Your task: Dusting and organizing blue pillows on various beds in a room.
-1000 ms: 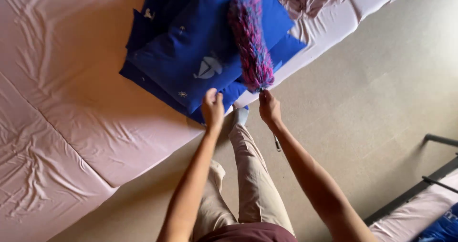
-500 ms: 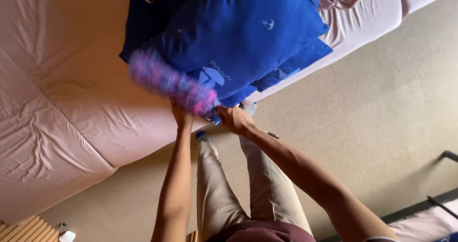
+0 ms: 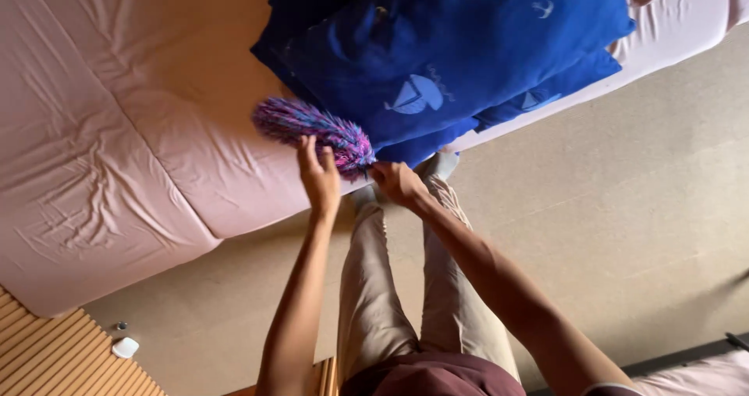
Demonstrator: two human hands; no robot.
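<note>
From the head camera we see a fluffy duster [image 3: 312,134], purple with blue and pink strands, lying slantwise across the near edge of the bed [image 3: 117,131], just beside the blue pillows [image 3: 468,45] patterned with small white boats. Our right hand [image 3: 396,182] is closed on the duster's near end, presumably its handle, which the fingers hide. Our left hand [image 3: 318,176] has its grip apart, fingers spread and touching the fluffy head from the near side.

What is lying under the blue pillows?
Under the blue pillows lies the pink bed sheet. The bottom pillow's corner overhangs the bed edge. What else lies beneath them is covered.
</note>
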